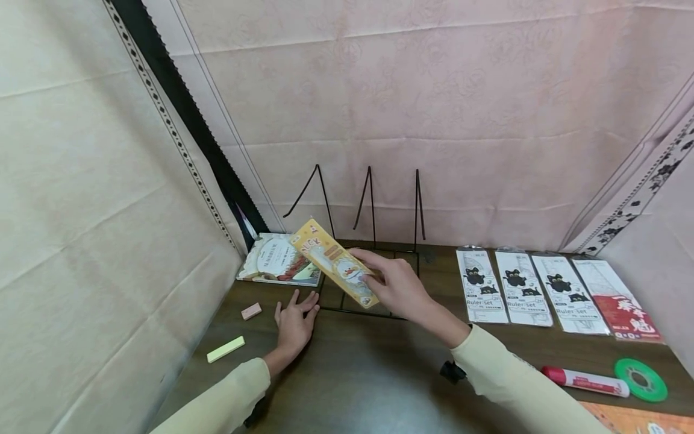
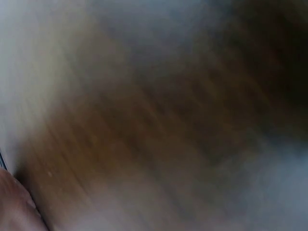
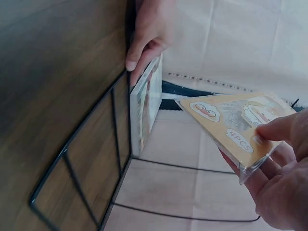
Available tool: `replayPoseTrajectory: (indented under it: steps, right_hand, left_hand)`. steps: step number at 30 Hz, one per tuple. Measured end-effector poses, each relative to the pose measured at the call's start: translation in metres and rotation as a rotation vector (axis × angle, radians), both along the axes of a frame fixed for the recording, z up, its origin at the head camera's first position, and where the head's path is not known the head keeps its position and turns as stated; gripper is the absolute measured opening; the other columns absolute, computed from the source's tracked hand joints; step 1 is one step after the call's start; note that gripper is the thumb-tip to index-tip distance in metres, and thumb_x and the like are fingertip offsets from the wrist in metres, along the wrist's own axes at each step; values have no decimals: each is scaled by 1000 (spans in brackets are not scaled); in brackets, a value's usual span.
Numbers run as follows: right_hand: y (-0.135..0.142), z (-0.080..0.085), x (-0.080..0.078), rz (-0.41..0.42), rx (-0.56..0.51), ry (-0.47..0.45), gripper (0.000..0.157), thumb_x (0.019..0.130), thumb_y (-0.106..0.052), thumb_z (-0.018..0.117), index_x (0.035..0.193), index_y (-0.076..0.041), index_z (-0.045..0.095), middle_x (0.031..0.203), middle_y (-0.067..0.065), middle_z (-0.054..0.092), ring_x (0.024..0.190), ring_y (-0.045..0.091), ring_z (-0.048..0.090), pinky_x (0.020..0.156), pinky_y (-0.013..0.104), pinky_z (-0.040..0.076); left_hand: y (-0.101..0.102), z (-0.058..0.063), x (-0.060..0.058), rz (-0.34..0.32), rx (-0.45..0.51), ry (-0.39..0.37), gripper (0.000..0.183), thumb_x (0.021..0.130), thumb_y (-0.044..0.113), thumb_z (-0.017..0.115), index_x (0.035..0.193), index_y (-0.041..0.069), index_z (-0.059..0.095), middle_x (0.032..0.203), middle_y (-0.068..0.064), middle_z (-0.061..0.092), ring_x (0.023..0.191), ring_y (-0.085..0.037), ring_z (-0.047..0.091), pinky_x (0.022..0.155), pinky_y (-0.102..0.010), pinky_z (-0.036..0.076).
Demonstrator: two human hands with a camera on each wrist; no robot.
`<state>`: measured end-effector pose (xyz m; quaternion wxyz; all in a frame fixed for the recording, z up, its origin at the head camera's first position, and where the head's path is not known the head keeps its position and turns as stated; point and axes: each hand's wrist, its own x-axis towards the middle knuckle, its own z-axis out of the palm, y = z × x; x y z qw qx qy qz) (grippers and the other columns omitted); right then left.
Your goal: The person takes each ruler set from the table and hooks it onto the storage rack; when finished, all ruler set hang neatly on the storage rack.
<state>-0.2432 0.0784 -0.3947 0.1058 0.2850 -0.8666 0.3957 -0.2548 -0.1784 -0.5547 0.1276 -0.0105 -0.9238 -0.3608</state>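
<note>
My right hand [image 1: 398,284] holds a flat yellow packet [image 1: 333,262] with duck pictures, thumb on its front face and fingers behind. In the right wrist view the packet [image 3: 233,127] reads "4PCS" and is raised above the black wire rack [image 3: 65,151]. My left hand [image 1: 295,323] rests at the front left corner of the rack, fingers stretched out, fingertips right at its wire. Just behind it, a booklet [image 1: 279,260] with a picture cover sits at the rack's left end. The left wrist view is mostly blurred, with a bit of hand [image 2: 14,204] at its lower left.
Three white "Ruler Set" packets [image 1: 482,286] and a red-and-white packet [image 1: 623,301] lie in a row at the right. Nearer are a red marker [image 1: 588,381], a green tape roll [image 1: 641,380] and an orange sheet [image 1: 634,418]. Pink [image 1: 251,311] and yellow [image 1: 225,349] blocks lie left.
</note>
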Motion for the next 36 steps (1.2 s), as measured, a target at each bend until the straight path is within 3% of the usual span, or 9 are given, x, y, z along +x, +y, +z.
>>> replayPoseTrajectory:
  steps: [7, 20, 29, 36]
  right_hand:
    - [-12, 3, 4, 31, -6, 73, 62, 91, -12, 65, 139, -46, 45, 119, -4, 69, 76, 3, 64, 57, 18, 50]
    - [-16, 9, 7, -20, 14, 143, 63, 92, -11, 64, 141, -44, 44, 119, -3, 70, 75, 3, 64, 54, 17, 48]
    - [-20, 8, 5, -28, -18, 139, 64, 92, -11, 64, 141, -46, 42, 119, -2, 70, 81, 5, 67, 58, 19, 50]
    - [-23, 6, 3, -56, -27, 73, 64, 90, -11, 66, 139, -47, 45, 117, -6, 70, 81, 3, 67, 57, 18, 50]
  left_hand:
    - [0, 2, 4, -7, -7, 18, 36, 91, 19, 65, 127, 16, 64, 133, 0, 61, 144, -31, 33, 113, -67, 4]
    - [0, 0, 2, 4, -16, 27, 36, 91, 20, 66, 127, 17, 64, 131, 2, 62, 143, -30, 36, 113, -66, 5]
    - [1, 1, 1, 0, -1, 35, 35, 91, 19, 66, 126, 16, 65, 130, 1, 63, 142, -31, 37, 112, -67, 5]
    - [0, 1, 1, 7, 16, 30, 34, 91, 18, 66, 125, 15, 66, 128, 0, 64, 142, -31, 37, 113, -66, 4]
